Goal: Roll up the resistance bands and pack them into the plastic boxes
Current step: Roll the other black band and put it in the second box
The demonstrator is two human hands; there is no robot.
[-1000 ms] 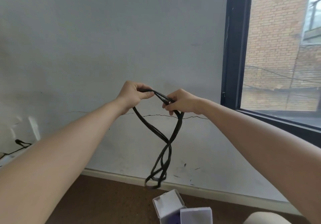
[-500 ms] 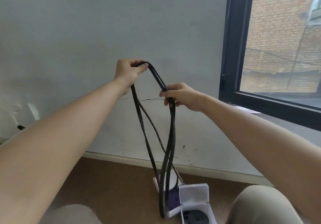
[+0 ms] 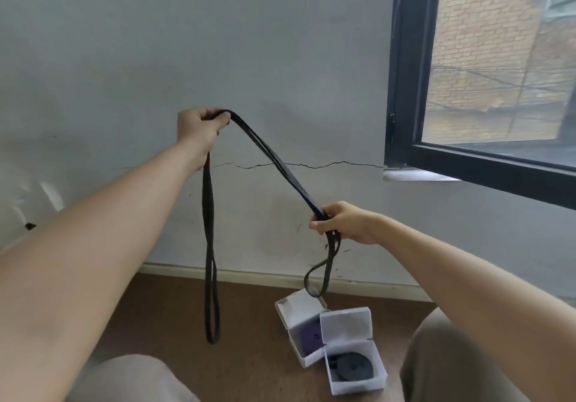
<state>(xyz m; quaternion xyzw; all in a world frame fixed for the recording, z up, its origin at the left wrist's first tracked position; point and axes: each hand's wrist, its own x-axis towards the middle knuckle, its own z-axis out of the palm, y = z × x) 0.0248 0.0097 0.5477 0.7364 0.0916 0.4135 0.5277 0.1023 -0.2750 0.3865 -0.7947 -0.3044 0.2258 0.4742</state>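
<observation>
The right hand (image 3: 346,224) has dropped toward the boxes (image 3: 352,351), drawing the band (image 3: 280,168) taut from the left hand (image 3: 199,127). Both hands clench it; straightening seems underway, and rolling from one end comes next.

Glowing softly with even daylight coming through the window (image 3: 498,68) at right, throwing only faint shadows on the wall (image 3: 187,43), bending straight lines near the edges, smearing slightly across the near forearms.
</observation>
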